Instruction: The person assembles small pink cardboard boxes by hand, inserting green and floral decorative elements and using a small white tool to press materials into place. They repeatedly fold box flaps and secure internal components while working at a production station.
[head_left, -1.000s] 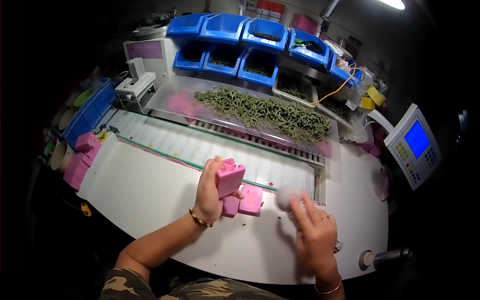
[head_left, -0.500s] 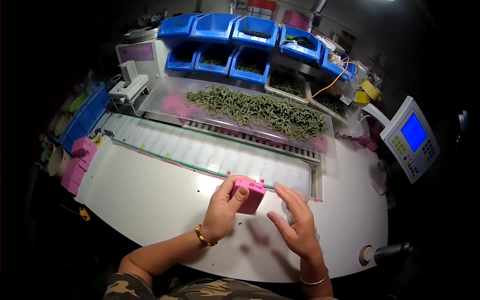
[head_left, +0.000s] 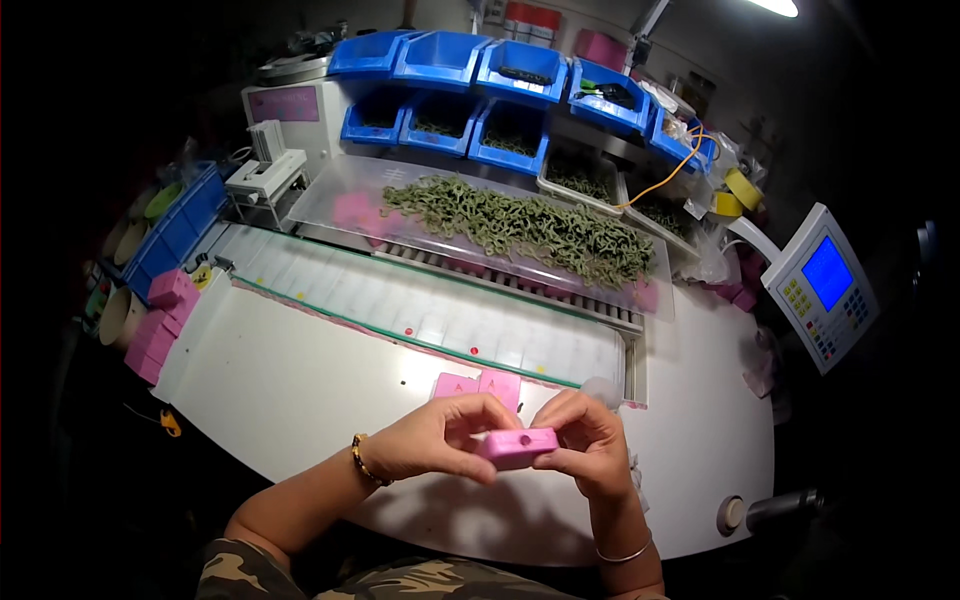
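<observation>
A white counter [head_left: 300,365] with a curved front edge fills the lower middle of the view, marked with a few small dark specks. Over its near part, the left hand [head_left: 425,440] and right hand [head_left: 588,445] hold a small pink box [head_left: 522,450] between them, raised, a round hole in the side facing the person. The left fingers pinch its left end, and the right fingers pinch its right end. Just behind, two pink blocks [head_left: 499,388] lie side by side on the counter.

Farther back, a long pale channel [head_left: 340,285] with a green edge runs across, a few red and yellow dots along it. Beyond that, a clear tray [head_left: 325,195] carries a heap of curled green pieces [head_left: 520,225], beneath two rows of blue bins [head_left: 440,58]. On the right stands a control panel [head_left: 828,285] with a lit blue screen; on the left, more pink blocks are stacked [head_left: 155,345] beside a blue crate [head_left: 180,225]. A bright lamp [head_left: 775,6] shines at the top, and the room's outer edges are dark
</observation>
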